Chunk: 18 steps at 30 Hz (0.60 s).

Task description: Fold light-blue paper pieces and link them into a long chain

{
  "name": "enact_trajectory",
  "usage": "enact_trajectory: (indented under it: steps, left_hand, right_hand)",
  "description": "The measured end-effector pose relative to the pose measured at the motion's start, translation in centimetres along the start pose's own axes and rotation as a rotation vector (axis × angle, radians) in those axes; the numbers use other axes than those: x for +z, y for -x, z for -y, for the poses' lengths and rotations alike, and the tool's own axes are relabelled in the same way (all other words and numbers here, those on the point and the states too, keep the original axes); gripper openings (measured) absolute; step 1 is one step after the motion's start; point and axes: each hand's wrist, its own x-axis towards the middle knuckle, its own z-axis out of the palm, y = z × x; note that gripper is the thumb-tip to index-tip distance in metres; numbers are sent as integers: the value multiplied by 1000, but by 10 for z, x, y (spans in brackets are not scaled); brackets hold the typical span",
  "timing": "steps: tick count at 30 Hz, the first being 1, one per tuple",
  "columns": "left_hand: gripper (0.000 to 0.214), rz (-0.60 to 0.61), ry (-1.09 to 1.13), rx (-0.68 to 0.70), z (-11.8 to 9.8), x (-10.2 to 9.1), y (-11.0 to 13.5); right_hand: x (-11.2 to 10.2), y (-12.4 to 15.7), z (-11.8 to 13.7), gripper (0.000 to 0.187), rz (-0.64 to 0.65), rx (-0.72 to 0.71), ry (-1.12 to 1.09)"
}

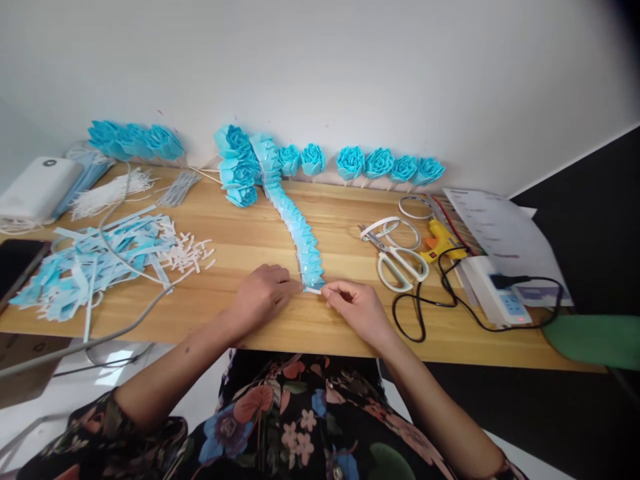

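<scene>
A long light-blue pleated strip [300,230] curves across the wooden table, its overlapping points running from the blue flowers at the wall down to my hands. At its near end lies a narrow white edge piece [313,291]. My left hand [265,291] rests on the table with its fingers closed at the left corner of that end. From the other side, my right hand [357,307] pinches the right corner between thumb and forefinger. Exactly what is between the left fingertips is hidden.
Blue folded flowers [350,162] on sticks line the wall. Left are blue scraps [110,253], white snippets [187,252], a grey cable [145,317], a white box-shaped device [37,187] and a phone [20,263]. Right are scissors [400,262], a yellow glue gun [443,241] and a power strip [495,293].
</scene>
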Motion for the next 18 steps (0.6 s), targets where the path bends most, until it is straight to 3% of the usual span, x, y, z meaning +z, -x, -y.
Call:
enact_trajectory:
  steps: [18]
  left_hand:
    - [26, -95, 136, -3, -6, -7, 0]
  right_hand:
    - [3, -7, 2, 26, 4, 70, 45]
